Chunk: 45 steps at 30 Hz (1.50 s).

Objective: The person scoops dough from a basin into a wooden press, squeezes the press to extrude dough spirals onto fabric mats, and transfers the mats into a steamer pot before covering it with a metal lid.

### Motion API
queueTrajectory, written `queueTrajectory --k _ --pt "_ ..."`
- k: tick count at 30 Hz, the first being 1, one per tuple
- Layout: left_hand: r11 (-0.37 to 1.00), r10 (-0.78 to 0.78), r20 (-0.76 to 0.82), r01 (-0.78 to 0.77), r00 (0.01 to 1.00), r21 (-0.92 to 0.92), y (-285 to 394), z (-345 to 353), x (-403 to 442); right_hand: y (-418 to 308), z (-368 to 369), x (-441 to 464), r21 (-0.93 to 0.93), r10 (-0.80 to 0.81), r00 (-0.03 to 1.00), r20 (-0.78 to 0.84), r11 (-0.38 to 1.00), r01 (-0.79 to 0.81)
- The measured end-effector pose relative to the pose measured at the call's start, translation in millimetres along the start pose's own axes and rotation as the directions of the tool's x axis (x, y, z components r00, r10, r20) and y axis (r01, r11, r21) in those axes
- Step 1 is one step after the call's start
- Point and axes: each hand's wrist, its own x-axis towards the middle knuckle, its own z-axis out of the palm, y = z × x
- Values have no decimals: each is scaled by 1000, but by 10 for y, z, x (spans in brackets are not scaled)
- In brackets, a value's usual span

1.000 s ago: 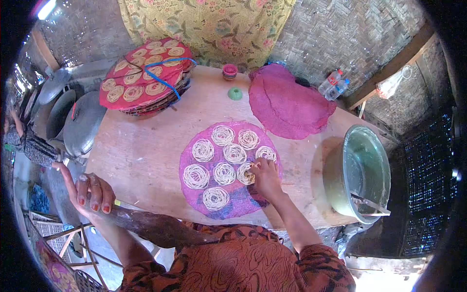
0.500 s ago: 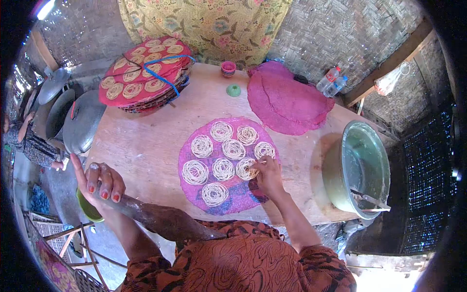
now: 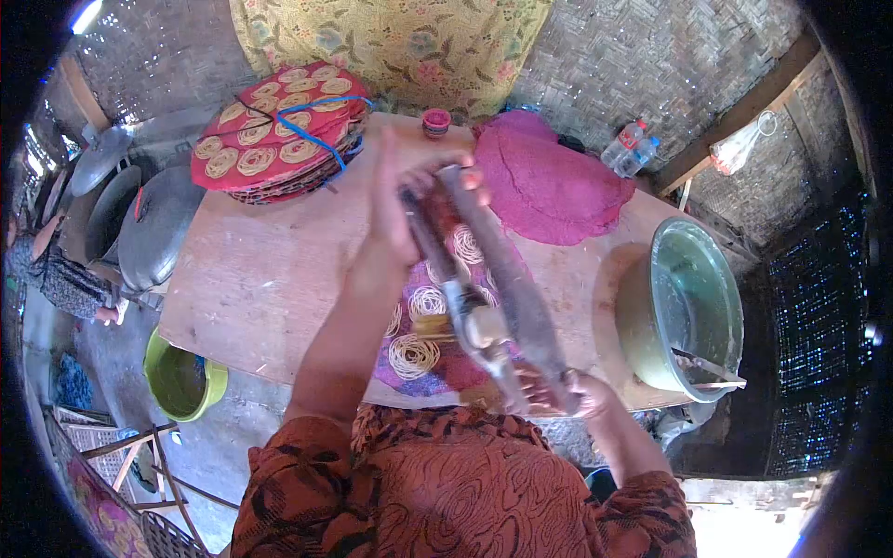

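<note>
A wooden noodle press (image 3: 521, 288) with two long arms slants across the work, blurred by motion. My left hand (image 3: 433, 191) wraps its fingers around the far end, thumb pointing up. Around the near end is my right hand (image 3: 577, 395), close to the table's front edge. A yellowish cylinder (image 3: 433, 326) juts from the press's side. Below lies a round pink mat (image 3: 451, 367) bearing several coiled nests of pale noodle strands, one nest (image 3: 414, 357) near the front. The press and my left arm cover much of the mat.
A stack of red mats (image 3: 279, 139) with noodle nests, tied with blue cord, sits back left. Pink sheets (image 3: 549, 186), bottles (image 3: 628, 149) and a small pink cup (image 3: 435, 123) stand behind. A large green basin (image 3: 633, 321) is at right, a lime tub (image 3: 186, 381) on the floor.
My left hand has swung from the left to over the table, bringing the press across the mat. My right hand has left the noodle nest and taken hold of the press's near end.
</note>
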Motion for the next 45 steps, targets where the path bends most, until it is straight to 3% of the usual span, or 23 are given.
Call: queueTrajectory --k 2,4,5,7,11,13,14,17,19,21,27,29,30,35,37,42,45 --pt "997 -29 36 32 999 -74 -244 -155 167 -86 -79 -175 42 38 998 -48 998 -36" --pt "983 -78 -178 46 981 -178 -501 -415 228 -89 -109 -322 104 90 978 -191 992 -70" --pt "983 -78 -175 46 982 -179 -605 -653 224 -109 -82 -322 102 88 977 -193 992 -69" --pt "930 -93 -119 44 989 -365 -819 -1127 176 -145 10 -284 38 191 934 -302 981 -188" --pt "951 -81 -148 32 986 -309 -984 -1342 15 -88 203 -254 6 254 866 -430 960 -278" --pt "928 -75 -278 -35 958 -371 -1052 -1265 8 -157 137 -376 -68 249 840 -482 945 -320" --pt "977 -73 -272 14 960 -211 -1006 -1244 29 -191 114 -408 -143 234 812 -534 922 -360" --pt "934 14 -177 -76 984 -349 -862 -1059 211 -290 192 -343 -226 145 844 -516 927 -298" --pt "937 25 -91 -55 996 -346 -718 -967 198 -294 218 -296 -267 121 867 -484 923 -278" --pt "966 6 -216 -62 976 -250 -596 -765 78 -273 261 -289 -270 126 877 -464 923 -275" --pt "939 -43 -183 -23 982 -344 -837 -847 23 -411 436 -518 -293 136 842 -522 899 -327" --pt "950 -11 -178 -45 984 -309 -833 -729 115 -433 409 -499 -397 35 839 -543 870 -293" --pt "961 -14 -203 -43 979 -273 -788 -716 159 -379 426 -440 -348 -16 829 -558 912 -217" --pt "955 -46 -125 7 991 -296 -603 -781 71 -201 375 -308 -342 -50 867 -495 929 -142" --pt "966 -61 -251 -6 966 -258 -656 -822 -44 -164 357 -369 -309 33 900 -434 933 -183" --pt "965 -62 -399 -47 915 -258 -968 -905 42 -157 249 -473 -303 35 824 -565 920 -247" --pt "946 -37 -259 -50 965 -320 -966 -1205 177 -5 100 -292 -324 -33 814 -579 926 -193"
